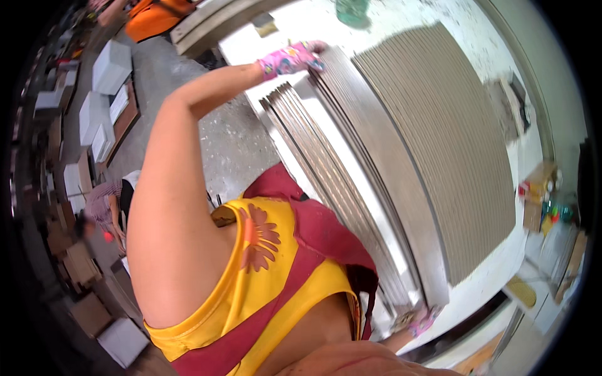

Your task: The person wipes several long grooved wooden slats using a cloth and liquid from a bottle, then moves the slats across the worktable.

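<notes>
We see a stack of long grey cardboard sheets point(351, 188) standing on edge, leaning, on the white tabletop point(495, 282).

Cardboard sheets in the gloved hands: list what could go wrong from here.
1. The left hand and right hand grip a long bundle of cardboard sheets only at its far ends, so the middle could sag or sheets could slip out.
2. The bundle's edges look fanned, not flush; it may land crooked against the big stack.
3. The white table edge is close, so loose sheets could fall off.
</notes>
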Demonstrator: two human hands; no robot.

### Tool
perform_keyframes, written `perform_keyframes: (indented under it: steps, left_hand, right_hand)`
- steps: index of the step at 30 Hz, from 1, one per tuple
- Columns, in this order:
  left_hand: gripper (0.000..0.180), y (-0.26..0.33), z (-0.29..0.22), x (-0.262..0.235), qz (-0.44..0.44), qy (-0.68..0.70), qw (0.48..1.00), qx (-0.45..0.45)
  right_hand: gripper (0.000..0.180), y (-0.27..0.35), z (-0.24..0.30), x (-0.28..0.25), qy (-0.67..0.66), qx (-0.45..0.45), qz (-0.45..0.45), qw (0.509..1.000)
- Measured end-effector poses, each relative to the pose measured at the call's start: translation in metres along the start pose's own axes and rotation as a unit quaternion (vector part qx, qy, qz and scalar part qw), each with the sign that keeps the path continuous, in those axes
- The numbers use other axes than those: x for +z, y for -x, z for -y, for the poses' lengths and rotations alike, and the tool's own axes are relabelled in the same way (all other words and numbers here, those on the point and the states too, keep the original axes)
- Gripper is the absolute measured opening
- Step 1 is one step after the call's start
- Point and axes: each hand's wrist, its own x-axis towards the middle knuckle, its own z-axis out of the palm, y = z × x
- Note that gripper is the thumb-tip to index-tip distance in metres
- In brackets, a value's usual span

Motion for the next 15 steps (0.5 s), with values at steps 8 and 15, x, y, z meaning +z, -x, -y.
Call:
perform_keyframes:
  steps: [8, 15]
  left_hand:
    - [0.069, 0.003, 0.035, -0.011, 0.04, 0.099, 0.991, 0.08]
    - [0.067, 0.019, 0.05, -0.014, 0.05, 0.132, 0.989, 0.05]
  right_hand:
    - [0.085, -0.022, 0.08, -0.011, -0.603, 0.232, 0.111, 0.755]
    - [0.08, -0.015, 0.093, -0.014, -0.577, 0.24, 0.069, 0.778]
